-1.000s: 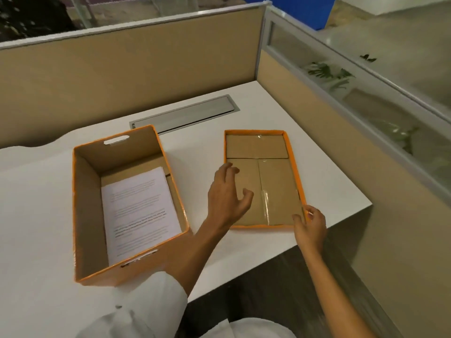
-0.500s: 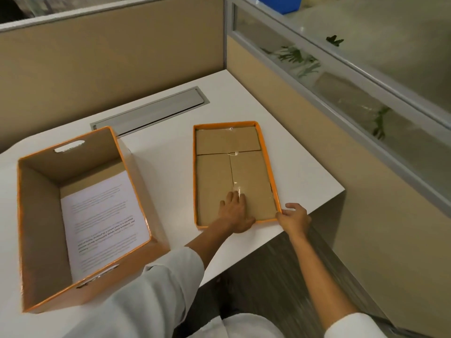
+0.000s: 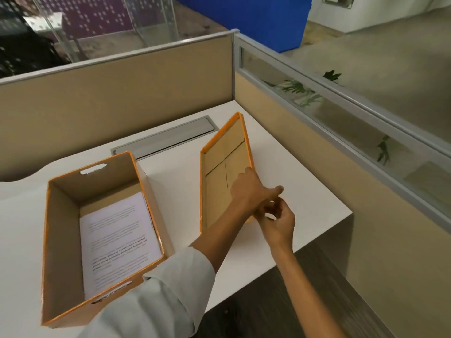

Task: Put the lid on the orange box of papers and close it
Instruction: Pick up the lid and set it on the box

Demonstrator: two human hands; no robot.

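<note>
The orange box [image 3: 63, 240] stands open on the white desk at the left, with printed papers [image 3: 117, 237] lying flat on its bottom. To its right the orange-rimmed lid [image 3: 219, 164] is tipped up on its left long edge, its brown inside facing left towards the box. My left hand [image 3: 251, 189] grips the lid's raised right rim, fingers spread on the inside face. My right hand [image 3: 278, 220] holds the lid's near right corner from below, just under my left hand.
A grey cable-slot cover [image 3: 163, 140] is set into the desk [image 3: 292, 198] behind the box and lid. Beige partition walls [image 3: 122, 93] close the back and right sides. The desk's front edge runs just below my right hand, with dark floor beyond.
The lid lay flat, inside up, with both hands at its near edge. Now its right side is lifted and it stands tilted on its left edge. My head has moved back and up.
</note>
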